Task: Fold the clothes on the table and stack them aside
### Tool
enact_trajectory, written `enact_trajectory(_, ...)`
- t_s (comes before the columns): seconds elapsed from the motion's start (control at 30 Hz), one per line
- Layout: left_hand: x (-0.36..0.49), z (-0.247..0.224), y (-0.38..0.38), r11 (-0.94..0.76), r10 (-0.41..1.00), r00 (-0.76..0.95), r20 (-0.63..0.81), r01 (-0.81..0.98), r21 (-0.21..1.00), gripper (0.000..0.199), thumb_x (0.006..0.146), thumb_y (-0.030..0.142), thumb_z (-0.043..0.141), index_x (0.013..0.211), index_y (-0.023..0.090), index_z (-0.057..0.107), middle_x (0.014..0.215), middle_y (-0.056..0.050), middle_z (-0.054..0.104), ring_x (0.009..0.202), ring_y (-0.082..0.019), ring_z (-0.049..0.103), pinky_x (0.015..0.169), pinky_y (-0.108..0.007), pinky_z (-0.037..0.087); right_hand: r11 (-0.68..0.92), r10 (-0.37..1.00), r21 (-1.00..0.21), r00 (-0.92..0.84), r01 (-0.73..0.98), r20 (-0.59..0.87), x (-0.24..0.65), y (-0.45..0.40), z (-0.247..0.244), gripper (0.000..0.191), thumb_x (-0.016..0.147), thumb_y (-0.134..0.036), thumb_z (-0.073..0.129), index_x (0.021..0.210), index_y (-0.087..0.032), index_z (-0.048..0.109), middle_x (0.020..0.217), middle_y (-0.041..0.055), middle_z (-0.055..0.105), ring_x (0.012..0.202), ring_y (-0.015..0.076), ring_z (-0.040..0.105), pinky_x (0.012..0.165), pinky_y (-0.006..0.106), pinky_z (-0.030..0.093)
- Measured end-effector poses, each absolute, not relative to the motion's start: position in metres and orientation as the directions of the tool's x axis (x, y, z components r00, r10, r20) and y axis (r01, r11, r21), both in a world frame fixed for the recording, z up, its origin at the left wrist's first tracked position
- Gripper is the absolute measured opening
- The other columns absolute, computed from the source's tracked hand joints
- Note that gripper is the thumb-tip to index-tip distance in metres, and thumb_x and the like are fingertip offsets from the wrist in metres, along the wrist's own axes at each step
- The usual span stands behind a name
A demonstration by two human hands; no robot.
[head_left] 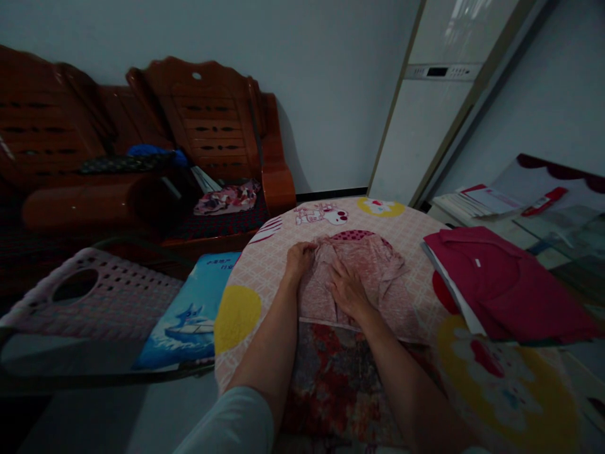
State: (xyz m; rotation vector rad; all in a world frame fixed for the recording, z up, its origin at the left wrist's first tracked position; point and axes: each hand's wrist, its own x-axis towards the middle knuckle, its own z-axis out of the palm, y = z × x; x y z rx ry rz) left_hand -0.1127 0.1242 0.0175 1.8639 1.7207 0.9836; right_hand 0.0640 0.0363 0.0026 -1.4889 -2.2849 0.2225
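A pinkish heathered garment lies spread on a round table with a patterned cloth. At the garment's upper left edge, my left hand has its fingers closed on the fabric. My right hand lies on the middle of the garment with its fingers spread, pressing a fold. Below the garment, nearer to me, is a dark red and grey patterned fabric, partly between my forearms.
A folded magenta garment sits on the table's right side. Papers lie on a surface behind it. At the left are a woven chair and a blue printed bag. Wooden seats stand against the wall.
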Motion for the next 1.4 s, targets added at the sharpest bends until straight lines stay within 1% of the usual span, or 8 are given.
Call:
enact_trajectory(0.13,-0.112,0.017,0.124,-0.146,0.973,-0.039,0.229,0.664,0.733,0.036,0.083,0.008,0.044,0.1,0.018,0.074,0.107,-0.006,0.074,0.103,-0.019,0.065,0.096,-0.03,0.048,0.382,0.911,-0.425,-0.255,0.82,0.325,0.067,0.041,-0.003,0.055,0.094,-0.031,0.045,0.146,-0.012,0.043,0.152,0.0175,0.039,0.14,0.0287,0.034,0.114,0.048,0.029)
enact_trajectory(0.3,-0.114,0.015,0.124,-0.118,0.971,-0.082,0.226,0.656,0.745,0.033,0.081,0.007,0.047,0.101,0.016,0.071,0.101,-0.007,0.074,0.097,-0.019,0.066,0.092,-0.029,0.048,0.288,0.923,-0.532,-0.083,0.796,0.375,0.075,0.047,-0.007,0.051,0.095,-0.032,0.041,0.14,-0.011,0.05,0.14,0.0179,0.052,0.133,0.0263,0.043,0.112,0.044,0.035)
enact_trajectory(0.57,-0.115,0.011,0.125,-0.193,0.971,0.026,0.237,0.667,0.72,0.044,0.079,0.005,0.046,0.113,0.017,0.07,0.117,-0.007,0.071,0.11,-0.019,0.063,0.102,-0.03,0.045,0.318,0.932,-0.454,-0.185,0.832,0.313,0.072,0.048,-0.009,0.044,0.094,-0.03,0.045,0.134,-0.018,0.058,0.147,0.0144,0.047,0.136,0.0267,0.04,0.113,0.047,0.029)
enact_trajectory(0.73,-0.115,0.01,0.126,-0.19,0.972,0.027,0.235,0.684,0.704,0.043,0.08,0.007,0.047,0.113,0.019,0.071,0.119,-0.006,0.071,0.113,-0.02,0.062,0.104,-0.031,0.044,0.274,0.929,-0.5,-0.092,0.821,0.358,0.074,0.051,-0.015,0.048,0.093,-0.031,0.045,0.137,-0.013,0.053,0.142,0.0168,0.05,0.135,0.0275,0.04,0.113,0.046,0.03)
enact_trajectory(0.93,-0.117,0.011,0.136,-0.09,0.978,-0.082,0.192,0.662,0.744,0.038,0.086,0.011,0.048,0.118,0.014,0.068,0.117,-0.011,0.071,0.106,-0.022,0.065,0.097,-0.031,0.048,0.153,0.92,-0.593,0.104,0.791,0.377,0.078,0.054,-0.021,0.047,0.09,-0.027,0.046,0.129,-0.004,0.058,0.133,0.0221,0.055,0.127,0.0282,0.046,0.11,0.043,0.035)
enact_trajectory(1.03,-0.115,0.012,0.15,-0.126,0.977,-0.028,0.209,0.717,0.686,0.038,0.087,0.012,0.047,0.118,0.016,0.068,0.119,-0.012,0.07,0.109,-0.024,0.064,0.099,-0.034,0.047,0.169,0.924,-0.586,0.08,0.793,0.375,0.078,0.054,-0.021,0.046,0.09,-0.027,0.046,0.129,-0.006,0.059,0.132,0.021,0.056,0.127,0.0284,0.047,0.11,0.045,0.035)
enact_trajectory(1.17,-0.113,0.016,0.169,-0.261,0.959,0.153,0.237,0.801,0.539,0.041,0.083,0.008,0.046,0.114,0.017,0.07,0.12,-0.011,0.068,0.116,-0.024,0.06,0.104,-0.033,0.044,0.173,0.936,-0.569,0.045,0.804,0.349,0.079,0.052,-0.019,0.044,0.091,-0.026,0.045,0.129,-0.008,0.059,0.13,0.0195,0.057,0.126,0.0276,0.047,0.109,0.044,0.035)
enact_trajectory(1.4,-0.116,0.028,0.184,-0.372,0.928,0.356,0.111,0.859,0.352,0.027,0.083,0.009,0.049,0.095,0.019,0.071,0.112,-0.009,0.066,0.11,-0.021,0.06,0.095,-0.027,0.047,0.175,0.922,-0.582,0.076,0.794,0.381,0.077,0.053,-0.021,0.042,0.088,-0.023,0.047,0.125,-0.01,0.063,0.128,0.0173,0.059,0.123,0.0263,0.05,0.109,0.041,0.036)
